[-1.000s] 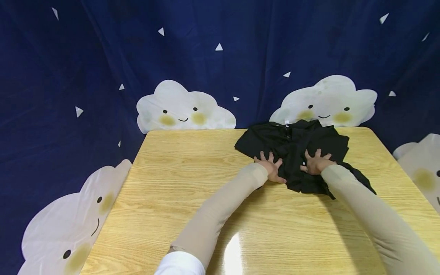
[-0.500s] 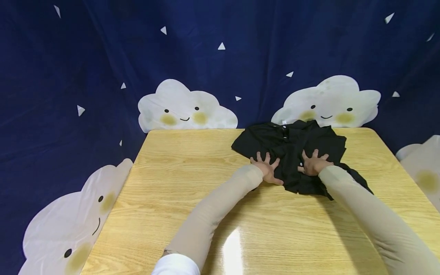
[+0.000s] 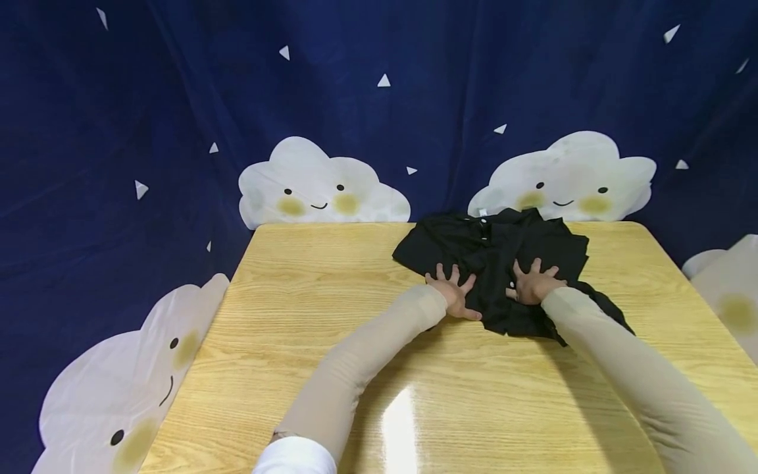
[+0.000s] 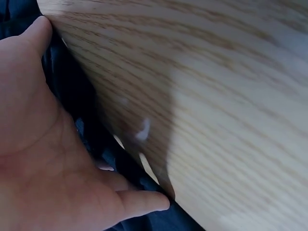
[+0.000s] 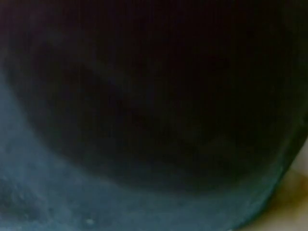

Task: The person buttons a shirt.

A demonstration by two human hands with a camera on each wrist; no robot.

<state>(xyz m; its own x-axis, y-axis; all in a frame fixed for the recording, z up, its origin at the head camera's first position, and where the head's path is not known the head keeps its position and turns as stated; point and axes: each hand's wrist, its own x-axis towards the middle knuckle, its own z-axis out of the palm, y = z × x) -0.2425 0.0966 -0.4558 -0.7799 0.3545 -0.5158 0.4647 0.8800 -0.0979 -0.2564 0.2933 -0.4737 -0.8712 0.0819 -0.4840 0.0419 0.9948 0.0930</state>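
A crumpled black garment (image 3: 491, 263) with small white buttons lies near the back right of the wooden table (image 3: 284, 316). My left hand (image 3: 453, 295) rests spread on its left front part, fingers straight and apart. In the left wrist view that hand (image 4: 62, 144) shows its palm side, with the dark cloth (image 4: 72, 89) running along the thumb and fingers. My right hand (image 3: 535, 284) presses flat on the garment's right half, fingers spread. The right wrist view is mostly dark, filled by blurred cloth (image 5: 96, 192) close to the camera.
Behind the table hangs a dark blue curtain (image 3: 331, 79) with white triangles and smiling clouds. The garment reaches the table's back edge. A bright light reflection (image 3: 399, 428) lies on the wood in front.
Both hands and the garment beneath them have slid slightly to the left across the table. The fingers stay spread on the cloth throughout.
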